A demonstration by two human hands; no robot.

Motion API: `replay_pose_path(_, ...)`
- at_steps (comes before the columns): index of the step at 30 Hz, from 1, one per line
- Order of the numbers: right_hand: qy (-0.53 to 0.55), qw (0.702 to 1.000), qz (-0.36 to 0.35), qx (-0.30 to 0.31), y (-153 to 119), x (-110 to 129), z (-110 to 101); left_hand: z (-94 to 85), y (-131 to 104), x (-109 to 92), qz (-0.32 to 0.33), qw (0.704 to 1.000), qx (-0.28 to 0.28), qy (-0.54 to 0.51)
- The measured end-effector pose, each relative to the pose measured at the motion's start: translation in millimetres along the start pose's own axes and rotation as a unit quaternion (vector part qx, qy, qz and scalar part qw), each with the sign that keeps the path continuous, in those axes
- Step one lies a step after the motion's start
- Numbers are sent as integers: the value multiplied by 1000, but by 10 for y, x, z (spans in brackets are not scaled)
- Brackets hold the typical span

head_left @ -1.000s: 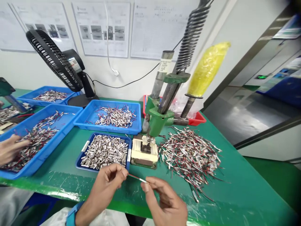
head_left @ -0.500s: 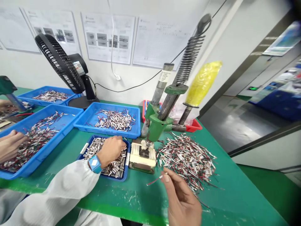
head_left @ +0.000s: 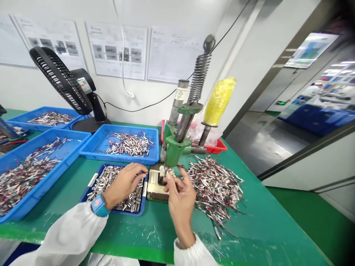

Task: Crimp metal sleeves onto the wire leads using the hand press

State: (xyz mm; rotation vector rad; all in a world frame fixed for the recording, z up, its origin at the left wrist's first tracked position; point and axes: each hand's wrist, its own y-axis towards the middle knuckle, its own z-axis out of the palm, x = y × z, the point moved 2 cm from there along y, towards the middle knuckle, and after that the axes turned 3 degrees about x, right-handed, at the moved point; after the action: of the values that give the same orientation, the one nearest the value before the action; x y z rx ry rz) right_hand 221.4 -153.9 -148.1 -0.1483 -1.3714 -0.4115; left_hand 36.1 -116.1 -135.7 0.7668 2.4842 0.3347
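My left hand (head_left: 126, 183), with a blue band on its wrist, is over the right part of a small dark blue tray (head_left: 84, 197) of short metal tubes (head_left: 107, 180). Its thumb and forefinger are pinched together by the tray's right edge; whatever lies between them is too small to name. At the cream-coloured base (head_left: 153, 183) of a green hand press (head_left: 174, 150), my right hand (head_left: 181, 194) has its thumb and fingers closed just under the ram. The fingers hide what they hold there. Right of this hand lies a heap of short red-and-white wire leads (head_left: 216, 184).
The yellow-wrapped press lever (head_left: 220, 101) sticks up at the right. Behind stand a red tray (head_left: 219, 145) and a blue tray of leads (head_left: 119, 159). Larger blue trays (head_left: 74, 137) and a black fan (head_left: 59, 81) are at the left.
My right hand has gone from the table front, where it held a wire lead, up and left to the press. The left fingertips have stayed by the tray's right edge. A co-worker's hand left the view.
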Motion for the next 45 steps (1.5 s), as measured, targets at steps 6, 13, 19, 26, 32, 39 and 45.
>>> replay_pose_path(6,34,997,61,28,27,-118,29,-41,-226,-133,-19,978,-139,-154)
replay_pose_path(13,-46,990,106,75,61,-239,-108,46,-28,-256,-97,940,-166,-282)
replay_pose_path(19,-104,987,89,80,92,-288,-105,195,199,-362,-98,934,-139,-314)
replay_pose_path(26,-116,988,70,70,73,-306,-125,174,452,-474,-61,948,-72,-304)
replay_pose_path(32,-99,989,77,81,99,-273,-117,48,561,-575,-1,982,-24,-188)
replay_pose_path(39,-259,962,8,84,167,167,-563,169,378,-493,-21,971,-68,-228)
replay_pose_path(45,-313,909,-272,-44,1000,1687,-515,217,285,-405,-35,971,-103,-213)
